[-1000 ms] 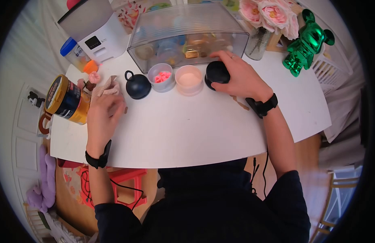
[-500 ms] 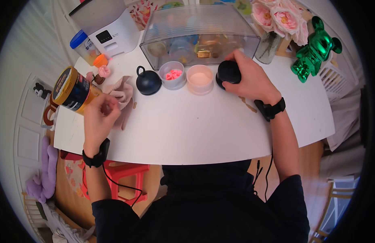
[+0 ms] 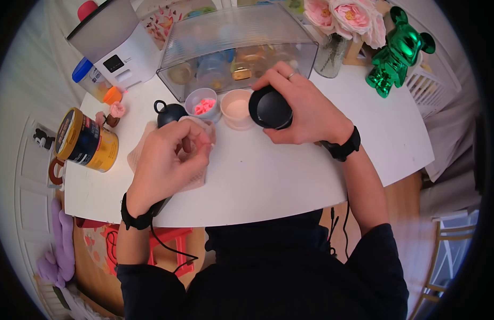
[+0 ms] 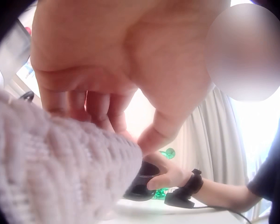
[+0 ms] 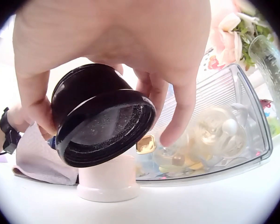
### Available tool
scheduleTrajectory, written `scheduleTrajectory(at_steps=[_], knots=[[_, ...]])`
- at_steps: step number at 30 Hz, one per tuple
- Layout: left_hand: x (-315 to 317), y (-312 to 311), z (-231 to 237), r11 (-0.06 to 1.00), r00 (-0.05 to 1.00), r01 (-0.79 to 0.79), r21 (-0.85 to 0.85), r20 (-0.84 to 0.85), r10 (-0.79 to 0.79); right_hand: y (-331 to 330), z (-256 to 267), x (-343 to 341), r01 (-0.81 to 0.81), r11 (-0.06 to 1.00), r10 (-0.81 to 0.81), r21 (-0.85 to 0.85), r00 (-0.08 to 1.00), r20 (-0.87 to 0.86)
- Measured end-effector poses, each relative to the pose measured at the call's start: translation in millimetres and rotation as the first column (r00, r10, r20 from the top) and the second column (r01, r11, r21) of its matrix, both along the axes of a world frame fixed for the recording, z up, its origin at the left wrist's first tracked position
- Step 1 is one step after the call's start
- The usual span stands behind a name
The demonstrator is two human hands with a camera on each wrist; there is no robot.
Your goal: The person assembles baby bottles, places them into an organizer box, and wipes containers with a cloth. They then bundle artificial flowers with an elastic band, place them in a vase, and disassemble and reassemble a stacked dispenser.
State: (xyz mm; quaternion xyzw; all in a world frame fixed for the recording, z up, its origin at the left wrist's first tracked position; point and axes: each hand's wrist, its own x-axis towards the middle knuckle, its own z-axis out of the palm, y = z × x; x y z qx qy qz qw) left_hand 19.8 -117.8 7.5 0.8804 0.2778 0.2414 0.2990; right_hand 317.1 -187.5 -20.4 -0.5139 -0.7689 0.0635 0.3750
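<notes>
My right hand (image 3: pixel 311 109) grips a round black container (image 3: pixel 271 108), tilted and raised above the table; the right wrist view shows a dusty, clear-looking face on the container (image 5: pixel 105 126). Between thumb and fingers, my left hand (image 3: pixel 167 160) pinches a pale pink knitted cloth (image 3: pixel 196 178), which fills the lower left of the left wrist view (image 4: pixel 60 163). Behind the cloth is a black ball-shaped item with a ring (image 3: pixel 170 113), partly hidden. A pale cup with pink pieces (image 3: pixel 204 105) and a peach cup (image 3: pixel 237 109) stand between the hands.
A yellow and black tub (image 3: pixel 89 140) stands at the left, beside small pink flowers (image 3: pixel 117 109). Along the back are a white dispenser (image 3: pixel 121 61), a clear storage box (image 3: pixel 239 48) and a flower vase (image 3: pixel 330 56). A green bear figure (image 3: pixel 399 53) is at right.
The right hand has lifted and tilted the black container, moving it leftward beside the peach cup. The left hand has brought the cloth rightward, in front of the ringed black item.
</notes>
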Motion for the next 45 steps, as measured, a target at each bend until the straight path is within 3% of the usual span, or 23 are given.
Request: scheduleTrajectory(at_steps=[3,13,16,21,25,31,34,36,45], knots=[[17.3,3.4,-2.2,0.995,0.999,-0.012,-0.101,0.048,0.017,-1.2,0.1,-4.8,-0.056,0.998,0.056,0.009,0.998,-0.003],[44.4,14.0,-30.0,0.993,0.984,-0.004,-0.118,0.174,0.024,-4.3,0.0,-16.5,-0.126,0.991,0.123,0.034,0.988,0.091],[46.8,13.2,-34.4,1.0,0.987,-0.004,-0.002,0.163,0.005,-6.0,0.5,-20.8,-0.104,0.994,0.108,-0.034,0.988,0.112],[50.0,16.5,-41.3,0.917,0.983,0.032,0.398,0.151,-0.1,-7.1,2.1,-26.3,-0.118,0.991,0.122,-0.056,0.989,0.079],[51.7,11.7,-45.8,0.922,0.984,0.015,0.387,0.158,-0.082,-5.2,-1.6,-27.9,-0.14,0.99,0.138,0.022,0.986,0.092],[53.6,6.4,-45.6,0.959,0.973,-0.112,0.261,0.225,0.052,-6.4,1.1,-32.6,-0.08,0.994,0.085,-0.069,0.993,0.084],[54.1,4.0,-41.1,0.965,0.99,-0.092,0.244,0.127,0.062,-3.5,-2.4,-32.7,-0.073,0.997,0.072,0.008,0.991,0.112],[53.8,5.5,-47.4,0.922,0.995,-0.021,0.388,0.1,-0.019,-2.5,-5.6,-34.3,-0.088,0.99,0.072,0.11,0.988,0.138],[54.1,9.5,-53.5,0.803,0.989,0.019,0.595,0.104,-0.101,2.3,-10.0,-36.8,-0.071,0.964,0.037,0.257,0.99,0.135]])
